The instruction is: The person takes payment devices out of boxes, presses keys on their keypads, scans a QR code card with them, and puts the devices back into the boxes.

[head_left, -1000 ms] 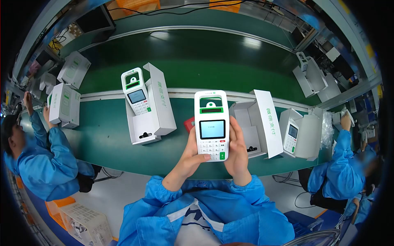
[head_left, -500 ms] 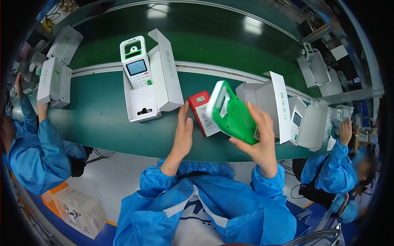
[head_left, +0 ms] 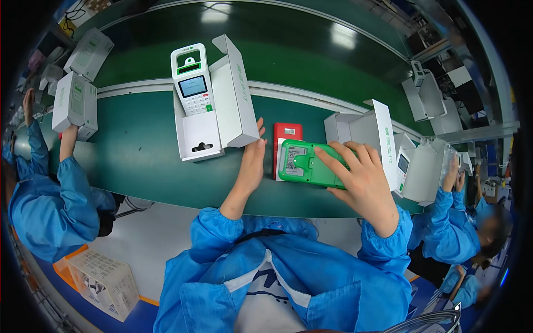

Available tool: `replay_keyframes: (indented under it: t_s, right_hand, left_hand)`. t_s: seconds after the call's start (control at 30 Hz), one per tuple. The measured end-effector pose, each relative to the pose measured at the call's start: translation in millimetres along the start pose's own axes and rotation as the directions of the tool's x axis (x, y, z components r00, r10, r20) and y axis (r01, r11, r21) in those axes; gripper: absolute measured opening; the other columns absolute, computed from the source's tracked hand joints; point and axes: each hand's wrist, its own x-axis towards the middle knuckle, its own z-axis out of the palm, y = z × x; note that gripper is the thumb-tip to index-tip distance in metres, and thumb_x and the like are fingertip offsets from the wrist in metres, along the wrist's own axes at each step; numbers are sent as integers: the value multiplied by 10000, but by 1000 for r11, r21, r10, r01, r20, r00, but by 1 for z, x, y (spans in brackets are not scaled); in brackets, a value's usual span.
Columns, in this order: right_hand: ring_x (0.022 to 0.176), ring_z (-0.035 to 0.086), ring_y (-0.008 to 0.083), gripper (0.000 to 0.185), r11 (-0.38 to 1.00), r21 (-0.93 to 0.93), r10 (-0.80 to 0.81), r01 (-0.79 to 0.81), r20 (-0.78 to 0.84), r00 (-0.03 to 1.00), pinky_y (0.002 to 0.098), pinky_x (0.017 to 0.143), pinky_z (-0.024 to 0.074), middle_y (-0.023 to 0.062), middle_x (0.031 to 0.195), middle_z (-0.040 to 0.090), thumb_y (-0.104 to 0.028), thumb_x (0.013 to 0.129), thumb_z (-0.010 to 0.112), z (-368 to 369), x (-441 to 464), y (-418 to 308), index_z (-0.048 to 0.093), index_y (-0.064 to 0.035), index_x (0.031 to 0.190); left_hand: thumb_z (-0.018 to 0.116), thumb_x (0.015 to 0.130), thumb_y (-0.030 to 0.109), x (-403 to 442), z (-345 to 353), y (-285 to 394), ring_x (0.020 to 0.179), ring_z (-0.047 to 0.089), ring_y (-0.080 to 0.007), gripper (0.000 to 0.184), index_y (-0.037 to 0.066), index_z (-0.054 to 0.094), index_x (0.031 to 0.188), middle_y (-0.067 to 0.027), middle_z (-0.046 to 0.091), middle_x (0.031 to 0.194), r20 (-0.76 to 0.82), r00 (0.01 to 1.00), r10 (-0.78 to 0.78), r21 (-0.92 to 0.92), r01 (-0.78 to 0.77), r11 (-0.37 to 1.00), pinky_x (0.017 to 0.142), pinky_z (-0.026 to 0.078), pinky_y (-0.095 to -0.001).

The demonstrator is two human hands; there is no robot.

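Note:
My right hand (head_left: 369, 183) grips a payment terminal (head_left: 313, 164), its green back turned up with a label showing through the clear end. It lies level over a red box (head_left: 288, 130) bearing a small barcode sticker; whether they touch I cannot tell. My left hand (head_left: 251, 167) is open, fingers stretched, beside the lower corner of an open white box (head_left: 200, 137) and apart from the held terminal. A second, white-faced terminal (head_left: 194, 86) with screen and keypad leans in that box.
Another open white box (head_left: 355, 126) stands right of the held terminal, beside a box with a terminal (head_left: 402, 164) in it. Closed white boxes (head_left: 69, 100) are at the left, near a co-worker's arm (head_left: 69, 147). More people in blue work at the right. A crate (head_left: 111, 283) sits on the floor.
My right hand has turned the terminal from tilted upright to level, green back up, over the red box. The red box now sits straighter. The open white box with the terminal has shifted slightly right.

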Motion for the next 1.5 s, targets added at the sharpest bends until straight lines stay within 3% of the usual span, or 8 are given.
replay_keyframes:
  t_s: [0.2, 0.3, 0.4, 0.5, 0.7, 0.9, 1.4, 1.5]
  right_hand:
    - [1083, 506, 283, 771, 999, -16, -29, 29, 20, 999, 386, 943, 395, 84, 1253, 545, -168, 601, 813, -5, 5, 1, 521, -155, 1315]
    - [1115, 521, 293, 742, 966, 260, -18, 3, 53, 998, 390, 955, 409, 115, 1280, 541, -235, 671, 795, -6, -4, 12, 499, -118, 1342]
    - [1139, 554, 296, 674, 354, 923, 93, -153, 128, 987, 405, 948, 442, 166, 1265, 562, -338, 798, 712, 9, -23, 14, 472, -35, 1350]
    - [1019, 642, 220, 631, -542, 838, 249, -70, 240, 938, 321, 875, 510, 187, 1162, 610, -443, 966, 444, 47, -24, -23, 412, 58, 1348]
    - [1249, 479, 195, 670, -222, 963, 615, 154, 15, 788, 292, 1003, 409, 183, 1440, 370, -266, 937, 431, 93, -9, -47, 171, -9, 1499]
    - [1384, 313, 241, 925, -248, 965, 463, 79, 46, 885, 328, 1124, 245, 166, 1526, 247, -48, 710, 440, 90, -16, -31, 18, -53, 1532]
    - [1409, 258, 241, 854, -297, 938, 444, 177, -28, 895, 334, 1132, 215, 175, 1541, 205, -25, 830, 476, 105, -32, -9, -23, -32, 1524]
    - [1389, 284, 283, 912, -74, 994, 547, 85, -31, 837, 363, 1114, 256, 206, 1514, 232, -76, 823, 586, 98, -39, -12, -1, -11, 1518]
  left_hand:
    - [281, 1014, 486, -14, -5, 6, 1382, 315, -297, 646, 0, 302, 1439, -153, 318, 1496, 47, 998, 39, 24, -40, 999, 1121, 279, -422]
    - [295, 1025, 356, -29, -9, 18, 1375, 330, -278, 547, -25, 333, 1415, -169, 356, 1470, 97, 995, 22, -37, -19, 999, 1131, 258, -401]
    - [295, 1022, 374, -47, 6, 46, 1349, 366, -272, 557, -31, 336, 1402, -171, 380, 1444, 199, 978, 61, -145, -32, 989, 1115, 280, -400]
    - [322, 999, 516, -54, 27, 54, 1335, 382, -259, 734, -11, 154, 1481, -151, 343, 1464, 383, 924, -2, -451, 189, 872, 1093, 321, -386]
    - [272, 1019, 486, -49, 39, 51, 1253, 484, -214, 652, 7, 229, 1460, -128, 452, 1383, 362, 918, -160, -471, 328, 819, 1024, 414, -351]
    - [295, 1030, 440, -49, 43, 48, 1218, 492, -199, 633, -43, 267, 1438, -156, 480, 1332, 314, 942, -115, -343, 225, 912, 1007, 400, -313]
    - [357, 1029, 390, -43, 64, 58, 1124, 546, -171, 564, -52, 365, 1379, -137, 554, 1237, 282, 957, -70, -287, 154, 946, 938, 442, -293]
    - [414, 1026, 314, -38, 76, 61, 1109, 546, -157, 494, -50, 391, 1359, -125, 568, 1216, 232, 970, -66, -193, 112, 975, 927, 443, -289]
